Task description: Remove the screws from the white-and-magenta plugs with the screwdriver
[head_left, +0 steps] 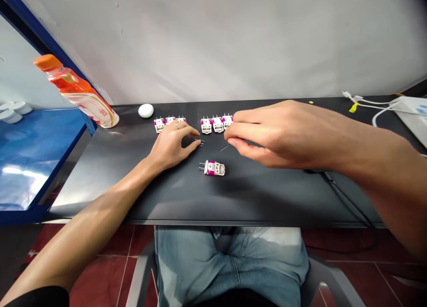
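Observation:
My right hand (267, 133) is closed, and a thin metal shaft (223, 147) sticks out from its fingertips, pointing down left towards the table. The rest of that tool is hidden in the hand. My left hand (173, 143) rests on the table with thumb and forefinger slightly apart, their tips at a small pile of tiny metal pieces (201, 143), perhaps screws. In front of both hands a white and purple plug part (214, 167) lies on its side, its metal prongs to the left. Behind them stand two groups of similar plug parts (206, 125), some partly covered by my hands.
An orange-capped drink bottle (83, 98) and a white rounded object (146, 111) stand at the back left of the black table (133, 200). White cables (376, 103) and a white box (412, 115) are at the right. A black cable (347, 200) hangs over the front edge.

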`<state>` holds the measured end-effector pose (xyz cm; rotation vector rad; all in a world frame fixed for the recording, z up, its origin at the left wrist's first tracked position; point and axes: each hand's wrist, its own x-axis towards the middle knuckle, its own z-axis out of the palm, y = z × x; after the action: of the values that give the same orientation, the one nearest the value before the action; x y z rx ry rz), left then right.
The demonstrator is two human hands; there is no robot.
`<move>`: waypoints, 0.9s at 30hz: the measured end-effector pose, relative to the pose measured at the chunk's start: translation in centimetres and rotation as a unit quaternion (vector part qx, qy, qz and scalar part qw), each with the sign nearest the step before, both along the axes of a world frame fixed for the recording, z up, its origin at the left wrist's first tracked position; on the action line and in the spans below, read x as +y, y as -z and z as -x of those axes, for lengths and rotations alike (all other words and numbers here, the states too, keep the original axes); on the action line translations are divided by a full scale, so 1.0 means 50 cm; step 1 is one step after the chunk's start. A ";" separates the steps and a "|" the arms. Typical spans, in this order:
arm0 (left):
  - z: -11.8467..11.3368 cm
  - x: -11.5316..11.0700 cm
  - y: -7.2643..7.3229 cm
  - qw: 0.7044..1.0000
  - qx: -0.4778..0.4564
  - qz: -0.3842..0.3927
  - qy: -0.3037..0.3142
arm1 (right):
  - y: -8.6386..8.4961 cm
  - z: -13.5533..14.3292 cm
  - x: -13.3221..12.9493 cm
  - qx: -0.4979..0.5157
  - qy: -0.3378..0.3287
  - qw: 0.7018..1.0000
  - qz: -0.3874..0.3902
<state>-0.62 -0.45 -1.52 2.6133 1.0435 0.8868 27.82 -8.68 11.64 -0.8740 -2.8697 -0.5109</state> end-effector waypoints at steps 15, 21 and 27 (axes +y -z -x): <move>-0.012 -0.034 -0.034 0.968 0.036 0.064 0.240 | 0.010 0.019 -0.012 -0.012 -0.019 0.989 0.149; -0.013 -0.032 -0.028 0.963 0.064 0.087 0.246 | 0.021 0.027 -0.006 -0.046 -0.028 0.987 0.154; -0.015 -0.031 -0.029 0.960 0.066 0.089 0.257 | 0.017 0.044 -0.030 -0.087 0.056 0.990 0.097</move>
<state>0.13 -2.02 -0.08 2.6185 0.3969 0.4773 25.61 -10.17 10.79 -1.0745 -3.0842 -0.3368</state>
